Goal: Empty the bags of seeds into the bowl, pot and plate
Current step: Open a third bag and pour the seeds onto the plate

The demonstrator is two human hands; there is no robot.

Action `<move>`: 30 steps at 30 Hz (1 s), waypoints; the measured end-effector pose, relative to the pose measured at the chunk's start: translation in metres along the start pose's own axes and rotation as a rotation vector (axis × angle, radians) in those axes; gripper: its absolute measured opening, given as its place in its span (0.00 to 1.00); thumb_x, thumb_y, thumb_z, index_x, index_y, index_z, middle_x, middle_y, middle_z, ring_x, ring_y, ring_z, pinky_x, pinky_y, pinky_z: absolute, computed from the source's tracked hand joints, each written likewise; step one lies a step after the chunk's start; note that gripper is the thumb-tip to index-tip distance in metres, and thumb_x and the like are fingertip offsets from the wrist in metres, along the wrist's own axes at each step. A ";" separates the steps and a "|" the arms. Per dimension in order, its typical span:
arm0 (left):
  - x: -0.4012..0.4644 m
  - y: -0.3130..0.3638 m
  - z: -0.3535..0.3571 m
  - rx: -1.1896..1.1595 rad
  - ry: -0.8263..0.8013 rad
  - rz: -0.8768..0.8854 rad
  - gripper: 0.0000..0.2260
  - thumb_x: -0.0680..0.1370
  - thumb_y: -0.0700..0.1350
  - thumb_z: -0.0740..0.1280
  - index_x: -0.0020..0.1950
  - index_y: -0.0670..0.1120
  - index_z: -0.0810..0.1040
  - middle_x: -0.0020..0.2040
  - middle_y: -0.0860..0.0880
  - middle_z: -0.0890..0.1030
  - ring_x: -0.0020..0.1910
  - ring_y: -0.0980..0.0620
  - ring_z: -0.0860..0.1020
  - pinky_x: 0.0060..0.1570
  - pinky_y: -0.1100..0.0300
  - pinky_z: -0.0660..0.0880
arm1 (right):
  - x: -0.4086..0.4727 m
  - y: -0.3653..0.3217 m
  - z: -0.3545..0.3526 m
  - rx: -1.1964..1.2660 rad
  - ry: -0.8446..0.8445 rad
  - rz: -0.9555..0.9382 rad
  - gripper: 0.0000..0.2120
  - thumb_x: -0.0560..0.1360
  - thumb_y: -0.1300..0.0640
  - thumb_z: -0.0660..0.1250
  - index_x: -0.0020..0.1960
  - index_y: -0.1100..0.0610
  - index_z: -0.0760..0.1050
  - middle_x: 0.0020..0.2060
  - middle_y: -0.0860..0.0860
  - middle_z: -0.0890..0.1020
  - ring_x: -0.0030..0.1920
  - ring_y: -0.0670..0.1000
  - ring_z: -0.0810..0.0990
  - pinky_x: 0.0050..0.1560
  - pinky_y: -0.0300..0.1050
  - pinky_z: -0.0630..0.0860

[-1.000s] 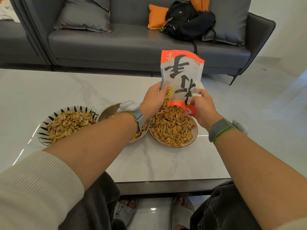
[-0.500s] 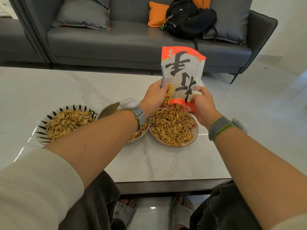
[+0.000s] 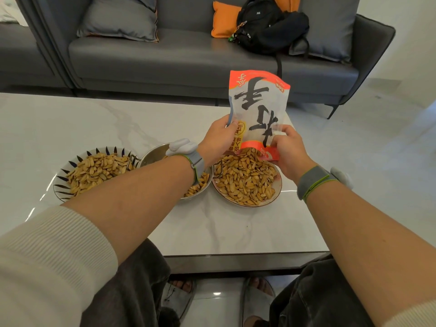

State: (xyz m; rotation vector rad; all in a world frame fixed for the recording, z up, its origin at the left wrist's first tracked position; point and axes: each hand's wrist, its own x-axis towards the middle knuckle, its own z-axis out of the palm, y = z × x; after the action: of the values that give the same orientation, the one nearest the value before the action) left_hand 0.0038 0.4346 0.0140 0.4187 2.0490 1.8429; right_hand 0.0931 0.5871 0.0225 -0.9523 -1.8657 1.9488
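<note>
A white and red seed bag (image 3: 258, 107) is held upside down over the plate (image 3: 278, 185), its open mouth touching a heap of seeds (image 3: 245, 178). My left hand (image 3: 219, 138) grips the bag's left edge. My right hand (image 3: 286, 149) pinches its lower right corner. A steel pot (image 3: 153, 154) stands left of the plate, partly hidden behind my left forearm, with seeds showing inside. Further left, a patterned bowl (image 3: 61, 178) holds a pile of seeds.
The three vessels stand on a white marble table (image 3: 94, 123), whose near edge runs just above my knees. A grey sofa (image 3: 179, 57) with cushions and a black backpack (image 3: 269, 27) lies beyond the table. Pale floor is to the right.
Both hands have kept hold of the upturned bag over the plate. It has moved only slightly, and the seed heap under its mouth looks a little higher.
</note>
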 end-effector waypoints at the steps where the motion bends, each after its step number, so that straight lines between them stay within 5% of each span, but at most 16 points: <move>1: -0.002 0.000 -0.001 -0.001 0.000 -0.005 0.10 0.90 0.51 0.56 0.65 0.54 0.76 0.56 0.48 0.84 0.58 0.45 0.84 0.62 0.41 0.83 | -0.002 0.000 0.000 -0.005 0.001 0.003 0.26 0.77 0.72 0.55 0.65 0.49 0.76 0.62 0.58 0.79 0.53 0.65 0.86 0.53 0.70 0.84; 9: -0.005 0.002 -0.003 -0.033 -0.013 -0.011 0.09 0.90 0.50 0.56 0.64 0.55 0.75 0.54 0.46 0.84 0.55 0.42 0.86 0.57 0.41 0.85 | -0.007 -0.001 -0.006 -0.005 -0.013 -0.028 0.26 0.78 0.71 0.55 0.68 0.50 0.75 0.62 0.58 0.79 0.47 0.61 0.85 0.45 0.59 0.86; 20: 0.011 0.000 -0.005 -0.027 -0.011 -0.026 0.16 0.90 0.51 0.57 0.76 0.52 0.74 0.60 0.45 0.82 0.57 0.44 0.84 0.53 0.42 0.86 | 0.003 0.000 -0.001 0.000 -0.018 -0.058 0.24 0.80 0.71 0.57 0.67 0.49 0.74 0.64 0.58 0.78 0.51 0.61 0.86 0.55 0.67 0.85; 30: 0.007 -0.009 -0.002 -0.011 -0.071 -0.086 0.14 0.89 0.49 0.58 0.72 0.52 0.76 0.58 0.46 0.84 0.58 0.42 0.84 0.62 0.38 0.82 | -0.001 0.007 -0.003 -0.011 -0.023 0.019 0.25 0.79 0.71 0.57 0.66 0.48 0.76 0.62 0.58 0.81 0.48 0.60 0.86 0.48 0.59 0.86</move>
State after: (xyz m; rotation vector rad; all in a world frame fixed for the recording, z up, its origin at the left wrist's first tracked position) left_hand -0.0030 0.4346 0.0045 0.3819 1.9777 1.7627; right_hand 0.0972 0.5878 0.0157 -0.9579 -1.8881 1.9703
